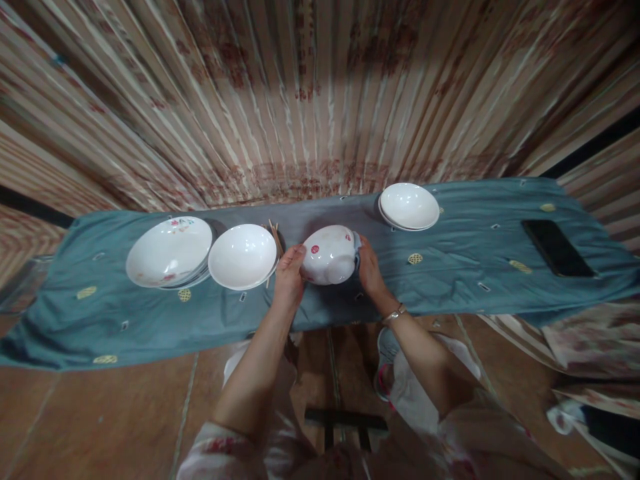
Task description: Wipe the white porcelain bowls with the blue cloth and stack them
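A white bowl (327, 257) with small red marks is tipped on its side above the middle of the table, its outside and foot showing. My left hand (290, 275) grips its left edge, thumb on top. At the bowl's right side my right hand (371, 270) is closed on a bluish-grey cloth (357, 248), pressed against the bowl; most of those fingers are hidden. Just left of my left hand stands a white bowl (243, 257), with thin wooden chopsticks (275, 237) beside it, partly covered.
A stack of larger flower-patterned bowls (169, 253) stands at the left. Two nested white bowls (410, 207) sit toward the back right. A black phone (557, 248) lies at the right end of the teal tablecloth (465, 267). A pleated curtain (320, 100) hangs behind.
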